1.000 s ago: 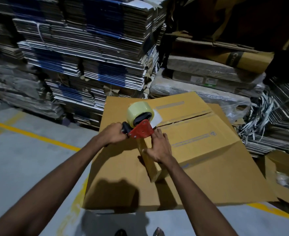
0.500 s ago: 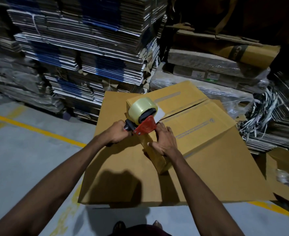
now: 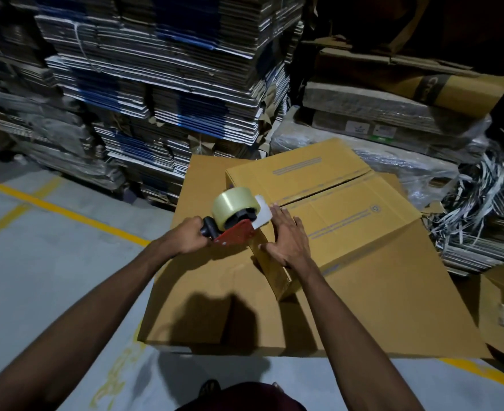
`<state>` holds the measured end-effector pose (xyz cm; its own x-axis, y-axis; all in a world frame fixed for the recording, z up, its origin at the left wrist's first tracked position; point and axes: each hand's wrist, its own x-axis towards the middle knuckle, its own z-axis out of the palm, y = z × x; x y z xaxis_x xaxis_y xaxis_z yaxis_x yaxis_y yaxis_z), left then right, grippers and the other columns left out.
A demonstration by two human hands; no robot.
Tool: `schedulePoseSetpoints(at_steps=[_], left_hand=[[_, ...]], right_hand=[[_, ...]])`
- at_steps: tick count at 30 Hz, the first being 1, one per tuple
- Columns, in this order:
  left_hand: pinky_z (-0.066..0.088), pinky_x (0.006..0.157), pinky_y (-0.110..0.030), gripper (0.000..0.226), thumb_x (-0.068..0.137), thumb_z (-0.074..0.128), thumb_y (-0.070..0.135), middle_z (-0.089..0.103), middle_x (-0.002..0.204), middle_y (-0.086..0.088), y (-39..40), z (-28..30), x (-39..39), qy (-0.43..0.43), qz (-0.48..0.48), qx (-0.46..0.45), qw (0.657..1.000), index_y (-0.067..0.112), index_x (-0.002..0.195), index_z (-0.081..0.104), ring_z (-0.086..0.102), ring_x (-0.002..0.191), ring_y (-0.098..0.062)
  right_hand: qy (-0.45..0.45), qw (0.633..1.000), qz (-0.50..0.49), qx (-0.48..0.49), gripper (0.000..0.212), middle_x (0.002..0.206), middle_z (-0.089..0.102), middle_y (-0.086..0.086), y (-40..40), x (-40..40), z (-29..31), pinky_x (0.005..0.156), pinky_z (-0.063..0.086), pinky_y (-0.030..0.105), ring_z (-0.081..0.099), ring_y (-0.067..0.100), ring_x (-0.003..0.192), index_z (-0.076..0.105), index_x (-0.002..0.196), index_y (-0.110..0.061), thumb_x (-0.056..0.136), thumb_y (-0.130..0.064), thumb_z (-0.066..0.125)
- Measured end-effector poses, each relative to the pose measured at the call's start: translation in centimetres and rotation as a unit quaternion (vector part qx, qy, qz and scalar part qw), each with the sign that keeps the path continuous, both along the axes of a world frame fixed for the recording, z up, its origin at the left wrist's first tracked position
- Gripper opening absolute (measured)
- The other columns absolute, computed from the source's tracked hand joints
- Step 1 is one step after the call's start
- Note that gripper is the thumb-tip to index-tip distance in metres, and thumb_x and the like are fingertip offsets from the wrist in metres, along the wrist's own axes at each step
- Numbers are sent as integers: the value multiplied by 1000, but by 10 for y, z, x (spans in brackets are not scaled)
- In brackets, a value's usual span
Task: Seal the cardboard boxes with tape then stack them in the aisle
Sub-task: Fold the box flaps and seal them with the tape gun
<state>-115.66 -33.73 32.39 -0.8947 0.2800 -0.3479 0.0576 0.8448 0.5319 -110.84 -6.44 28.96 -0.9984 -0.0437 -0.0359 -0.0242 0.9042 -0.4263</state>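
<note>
Stacks of flattened cartons (image 3: 162, 93) wall a grey floor (image 3: 46, 262). On flat cardboard (image 3: 393, 307), the box (image 3: 333, 209) runs away rightward. My left hand (image 3: 190, 239) grips the tape dispenser (image 3: 234, 216) at its near seam end; my right hand (image 3: 288, 240) lies open on top.

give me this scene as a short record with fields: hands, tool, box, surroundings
left hand: left hand grips the black handle of the red tape dispenser with a clear tape roll
right hand: right hand lies flat on the near corner of the small brown cardboard box
tool: dispenser sits at the box's near end, on the seam line
box: flaps closed, centre seam still shows a dark gap farther along; rests on a large flat brown cardboard sheet
surroundings: stacks of flattened cartons behind; yellow floor line to the left
</note>
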Motion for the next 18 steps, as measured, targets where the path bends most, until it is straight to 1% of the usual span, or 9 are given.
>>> schedulePoseSetpoints(at_steps=[2,3,5,6,8,10,13,16,18], left_hand=[[41,60,-33,11,87,66,15,58,77,-5,6,-2,-3,8,-9,-20,1000,15,82,57,60,74,-26],[39,60,-33,12,86,64,14,56,76,-6,8,-2,-5,10,-9,-21,1000,15,80,54,57,72,-26],[37,59,-33,21,87,63,12,53,74,-4,8,-3,-5,17,-1,-23,1000,19,74,48,50,66,-21],[37,58,-33,23,87,63,12,53,74,-5,8,-3,-3,18,3,-25,1000,20,74,46,49,64,-20],[37,56,-33,18,87,62,13,54,74,-5,9,-6,0,26,9,-24,999,18,76,48,50,63,-18],[38,55,-32,9,88,62,14,56,74,0,9,-8,3,34,11,-17,999,14,84,54,54,64,-19],[44,59,-33,7,88,62,18,60,77,-1,9,-10,6,48,12,-7,999,12,90,59,58,66,-19],[40,59,-33,9,88,62,20,56,74,0,10,-7,10,70,-1,-30,997,15,86,54,55,63,-19],[36,60,-32,11,91,61,21,50,70,5,12,-5,13,95,-18,-54,994,16,86,53,51,62,-21]], right_hand=[[-3,1000,0,-29,110,174,8,-6,4,-3,2,130,2,44,5,15,161,11,168,-21,85,-56,75],[-11,998,-7,-61,111,174,9,-7,5,-3,8,130,0,45,4,15,161,12,168,-23,85,-61,75],[-49,983,-39,-175,112,174,12,-6,5,-5,24,129,-3,49,3,18,161,16,167,-27,81,-69,75],[-79,966,-57,-239,117,174,14,-5,0,-5,33,129,0,53,4,23,160,16,167,-28,77,-74,75],[-102,939,-83,-319,135,172,23,0,-18,-7,43,126,18,59,18,31,157,15,167,-28,61,-87,75],[-74,932,-109,-337,147,163,38,4,-40,-10,46,117,38,56,38,32,147,21,164,-26,46,-96,74],[-43,931,-162,-325,151,154,46,6,-58,-10,45,108,48,55,47,31,139,28,159,-22,37,-99,74],[-3,929,-166,-330,133,140,56,3,-61,3,41,100,54,49,56,25,126,42,150,-23,44,-97,73],[8,930,-159,-333,126,138,59,0,-60,11,32,98,56,49,58,24,125,42,149,-28,49,-96,74]])
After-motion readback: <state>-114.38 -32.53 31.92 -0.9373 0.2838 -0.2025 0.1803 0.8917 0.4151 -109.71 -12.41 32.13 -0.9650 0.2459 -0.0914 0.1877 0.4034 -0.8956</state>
